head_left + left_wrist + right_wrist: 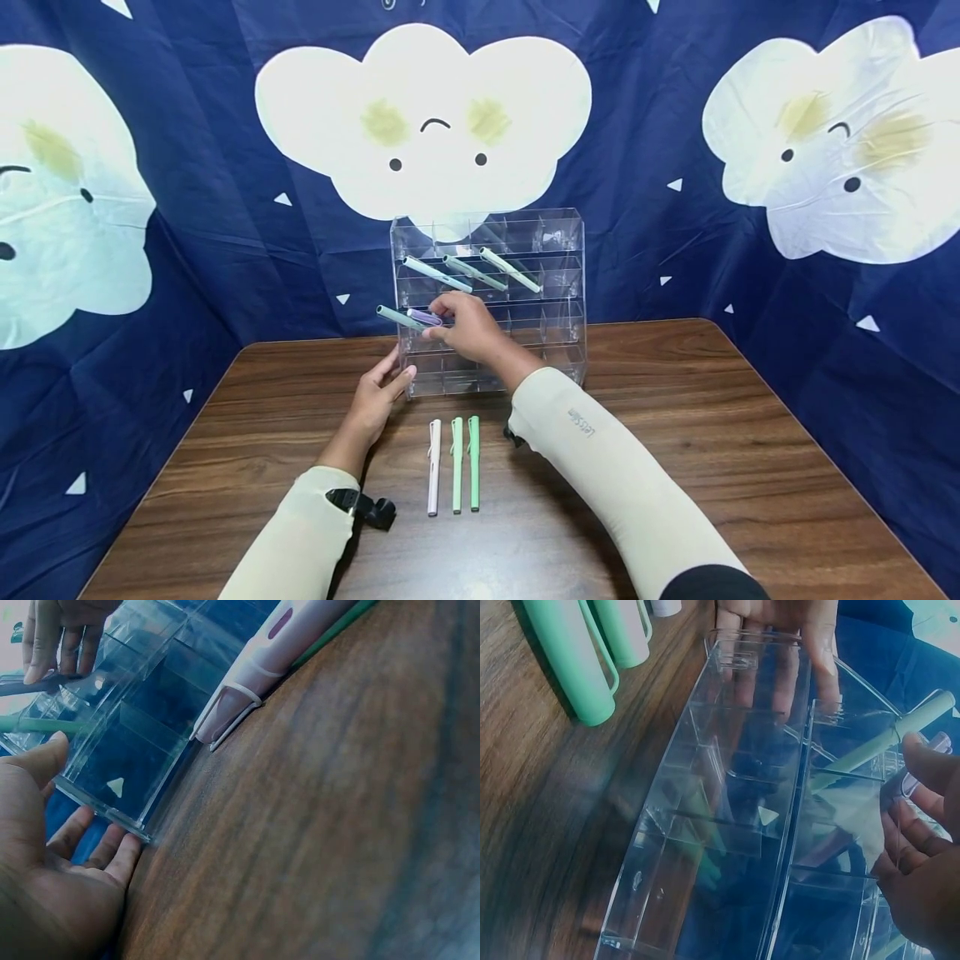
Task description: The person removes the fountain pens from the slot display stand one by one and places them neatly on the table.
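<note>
A clear plastic rack [564, 321] with several tiers of compartments stands upright on the table. My right hand [471, 327] is at its third tier, pinching a purple pen [424, 317] between thumb and fingers; the pen's lower part shows through the plastic in the right wrist view. Just left of it, a grey-green pen [395, 314] leans in the leftmost compartment. My left hand [375, 400] holds the rack's lower left edge, thumb at the front and fingers [742, 686] behind the plastic. One tier higher lean a pale blue pen [435, 272], a grey-green pen [474, 272] and a pale cream-green pen [510, 269].
On the wooden table [645, 467], in front of the rack, a pale pink pen [434, 467] and two green pens, one [457, 467] beside the other [474, 463], lie side by side between my forearms. A blue curtain [637, 167] with white clouds hangs behind the rack.
</note>
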`<state>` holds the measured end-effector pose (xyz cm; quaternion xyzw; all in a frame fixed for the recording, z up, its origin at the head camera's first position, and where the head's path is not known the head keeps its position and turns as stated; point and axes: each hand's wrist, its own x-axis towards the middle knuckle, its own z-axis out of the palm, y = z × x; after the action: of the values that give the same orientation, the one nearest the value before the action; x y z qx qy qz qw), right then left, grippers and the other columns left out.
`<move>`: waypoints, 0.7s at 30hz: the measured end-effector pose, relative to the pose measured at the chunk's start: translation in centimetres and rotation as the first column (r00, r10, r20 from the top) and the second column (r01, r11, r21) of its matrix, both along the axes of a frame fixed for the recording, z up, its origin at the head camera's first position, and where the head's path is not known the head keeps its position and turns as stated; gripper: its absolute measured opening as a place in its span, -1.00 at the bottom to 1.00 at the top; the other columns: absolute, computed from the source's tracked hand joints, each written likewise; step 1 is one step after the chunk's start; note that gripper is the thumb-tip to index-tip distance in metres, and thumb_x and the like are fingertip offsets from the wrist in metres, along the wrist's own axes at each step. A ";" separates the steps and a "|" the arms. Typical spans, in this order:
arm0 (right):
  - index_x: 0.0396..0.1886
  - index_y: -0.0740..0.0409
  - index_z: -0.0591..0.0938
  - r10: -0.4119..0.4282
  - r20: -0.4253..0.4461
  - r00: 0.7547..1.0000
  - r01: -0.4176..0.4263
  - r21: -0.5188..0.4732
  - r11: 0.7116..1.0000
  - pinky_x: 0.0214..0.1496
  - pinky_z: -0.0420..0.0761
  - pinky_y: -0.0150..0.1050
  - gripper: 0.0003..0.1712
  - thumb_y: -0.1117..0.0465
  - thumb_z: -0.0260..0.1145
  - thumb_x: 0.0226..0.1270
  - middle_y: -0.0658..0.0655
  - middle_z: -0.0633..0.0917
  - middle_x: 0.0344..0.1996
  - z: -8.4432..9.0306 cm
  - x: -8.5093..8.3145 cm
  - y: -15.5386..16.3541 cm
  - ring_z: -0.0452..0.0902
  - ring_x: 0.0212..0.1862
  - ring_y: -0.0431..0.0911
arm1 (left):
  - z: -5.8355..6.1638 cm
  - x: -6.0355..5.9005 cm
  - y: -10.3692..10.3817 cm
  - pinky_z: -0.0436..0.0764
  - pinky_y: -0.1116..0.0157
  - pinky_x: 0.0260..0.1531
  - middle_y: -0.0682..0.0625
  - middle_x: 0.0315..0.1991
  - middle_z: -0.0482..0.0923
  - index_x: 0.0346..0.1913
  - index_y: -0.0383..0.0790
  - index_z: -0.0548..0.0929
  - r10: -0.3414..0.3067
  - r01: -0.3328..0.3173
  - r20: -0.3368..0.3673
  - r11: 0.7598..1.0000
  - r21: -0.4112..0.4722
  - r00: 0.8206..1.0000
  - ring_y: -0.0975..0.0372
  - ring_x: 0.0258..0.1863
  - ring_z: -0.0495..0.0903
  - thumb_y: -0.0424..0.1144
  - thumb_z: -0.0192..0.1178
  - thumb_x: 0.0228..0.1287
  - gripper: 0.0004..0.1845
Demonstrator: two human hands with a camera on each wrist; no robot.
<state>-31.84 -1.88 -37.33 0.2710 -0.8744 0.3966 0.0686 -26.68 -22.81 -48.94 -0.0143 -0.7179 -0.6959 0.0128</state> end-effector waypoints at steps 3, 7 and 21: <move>0.17 0.22 0.76 -0.016 0.004 1.000 0.016 0.015 1.000 0.28 0.71 -0.03 -0.56 0.15 0.62 0.39 0.19 0.79 0.09 -0.1 0.0 -0.1 0.69 0.14 0.07 | -0.1 -0.1 0.1 0.61 0.65 0.09 -0.25 0.69 0.29 0.75 -0.01 0.25 -0.004 0.004 -0.008 1.000 0.023 1.000 -0.05 0.65 0.32 -0.31 0.23 0.66 -0.27; 0.18 0.21 0.77 -0.027 0.022 0.999 0.026 0.027 0.999 0.24 0.70 -0.04 -0.54 0.11 0.62 0.39 0.18 0.79 0.07 0.1 0.0 -0.3 0.67 0.11 0.05 | -0.1 -0.1 0.0 0.61 0.66 0.09 -0.25 0.70 0.27 0.75 -0.02 0.24 -0.001 0.001 -0.009 1.000 0.030 1.000 -0.05 0.66 0.31 -0.31 0.23 0.66 -0.27; 0.04 0.10 0.85 -0.073 -0.031 0.997 0.075 0.079 0.994 -0.05 0.64 -0.19 -0.80 0.18 0.50 0.52 0.11 0.78 -0.10 0.1 0.1 -0.8 0.63 -0.11 -0.05 | -0.1 0.0 0.0 0.60 0.66 0.11 -0.21 0.71 0.27 0.75 0.00 0.24 -0.003 0.003 -0.014 1.000 0.020 1.000 -0.05 0.65 0.32 -0.30 0.23 0.66 -0.27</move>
<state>-31.71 -2.65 -37.23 0.2466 -0.8980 0.3544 0.0844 -26.67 -22.78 -49.07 -0.0202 -0.7108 -0.7029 0.0171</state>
